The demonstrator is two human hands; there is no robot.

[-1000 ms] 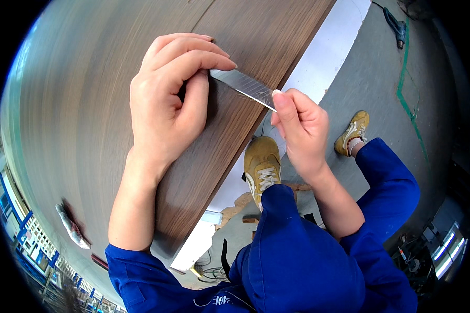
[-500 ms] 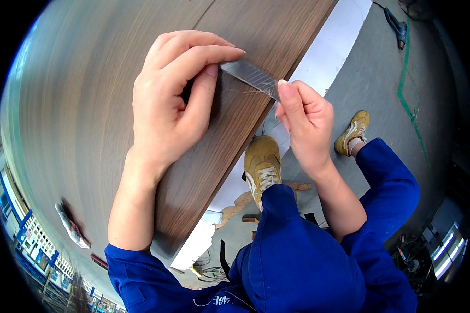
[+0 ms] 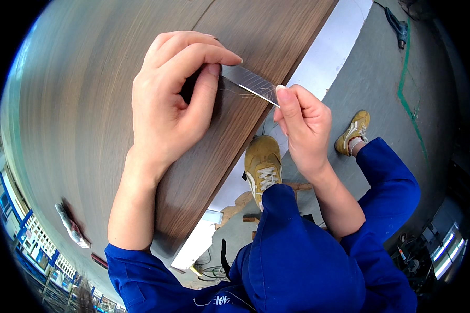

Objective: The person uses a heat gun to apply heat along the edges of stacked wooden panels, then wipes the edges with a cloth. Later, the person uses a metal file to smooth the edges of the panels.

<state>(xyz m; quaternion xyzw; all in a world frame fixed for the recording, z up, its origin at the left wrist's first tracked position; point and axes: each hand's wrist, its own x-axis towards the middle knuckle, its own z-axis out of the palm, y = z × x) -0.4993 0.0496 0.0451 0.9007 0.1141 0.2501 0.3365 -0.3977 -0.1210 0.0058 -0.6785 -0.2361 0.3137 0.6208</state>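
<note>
A snap-off cutter blade (image 3: 251, 83) with slanted score lines spans the gap between my two hands, over the edge of a dark wood-grain panel (image 3: 203, 201). Its left end is pinched between the thumb and forefinger of my left hand (image 3: 175, 86), the other fingers curled above the panel. Thumb and bent fingers of my right hand (image 3: 305, 122) pinch the blade's other end, just beyond the panel's edge. Thin, hair-like shavings cling along the blade's lower edge. Both blade tips are hidden by my fingers.
A whitish strip (image 3: 331, 49) runs below the panel's edge. On the panel's far left lie a crumpled cloth-like thing (image 3: 71, 226) and a small dark red object (image 3: 99, 261). A heat-gun-shaped tool (image 3: 397, 28) rests on the grey floor, near a green line. My shoes stand beside the panel.
The blade has tilted slightly, showing a brighter lower edge. My right hand has shifted a little left and down, and the left fingertips have moved slightly. Both hands keep their pinch.
</note>
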